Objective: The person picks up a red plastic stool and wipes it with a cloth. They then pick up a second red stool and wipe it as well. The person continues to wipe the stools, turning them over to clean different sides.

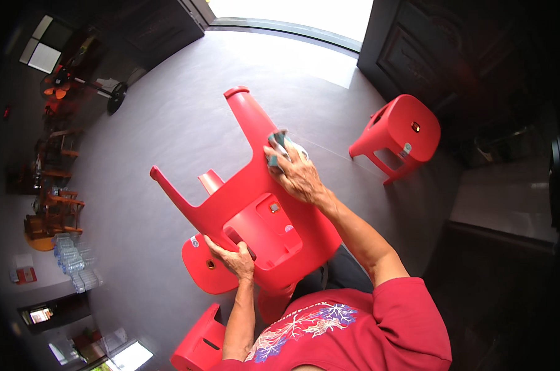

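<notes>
A red plastic stool [230,204] lies tipped on its side before me, its legs pointing to the far left. My left hand [233,258] is closed on the edge of an opening in its side, thumb and fingers on either side of the rim. My right hand [297,173] presses a bunched green and white cloth [276,148] against the base of the far leg. The fingers are curled around the cloth and partly hide it. Just beyond my left hand, a second red stool [199,264] is partly covered by the tipped one.
Another red stool [410,133] stands upright on the grey floor [168,99] at the right. One more red stool [199,343] is close by my left forearm. Wooden chairs [60,204], packed clear bottles [73,256] and a standing fan [60,80] line the left side. A bright doorway [292,15] lies ahead.
</notes>
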Tool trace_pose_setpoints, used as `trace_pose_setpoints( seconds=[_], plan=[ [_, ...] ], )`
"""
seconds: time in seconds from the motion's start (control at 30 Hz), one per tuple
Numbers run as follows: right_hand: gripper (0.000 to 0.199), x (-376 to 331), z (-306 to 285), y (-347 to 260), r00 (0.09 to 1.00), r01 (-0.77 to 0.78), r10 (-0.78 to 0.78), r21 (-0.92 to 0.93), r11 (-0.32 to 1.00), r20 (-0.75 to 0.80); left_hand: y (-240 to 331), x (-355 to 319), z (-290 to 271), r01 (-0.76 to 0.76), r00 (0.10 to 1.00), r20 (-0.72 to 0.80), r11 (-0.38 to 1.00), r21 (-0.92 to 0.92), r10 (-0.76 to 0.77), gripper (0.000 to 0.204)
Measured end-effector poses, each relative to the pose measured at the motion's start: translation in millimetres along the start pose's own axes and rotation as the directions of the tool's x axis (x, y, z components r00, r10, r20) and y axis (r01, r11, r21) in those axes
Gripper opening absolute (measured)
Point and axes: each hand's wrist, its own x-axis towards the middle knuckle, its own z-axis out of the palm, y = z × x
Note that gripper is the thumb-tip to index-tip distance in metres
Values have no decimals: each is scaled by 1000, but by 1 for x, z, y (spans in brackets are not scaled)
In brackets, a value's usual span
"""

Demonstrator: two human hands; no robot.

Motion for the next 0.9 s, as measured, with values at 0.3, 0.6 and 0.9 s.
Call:
trace_pose_setpoints(
  seconds=[0.3, 0.6, 0.9],
  plan=[
    [55, -211, -49, -21, 879, -456, 413, 166, 875, 238, -3, -6, -3, 3, 1000, 22, 1000, -30, -3, 83],
    [63, -169, -40, -53, 983, 3, 17, -105, 994, 185, -8, -3, -6, -33, 999, 41, 999, -32, 34, 86],
    [56, 6, 9, -44, 998, 56, -52, -284, 957, 23, -4, 0, 0, -26, 1000, -6, 1000, 17, 26, 89]
  ],
)
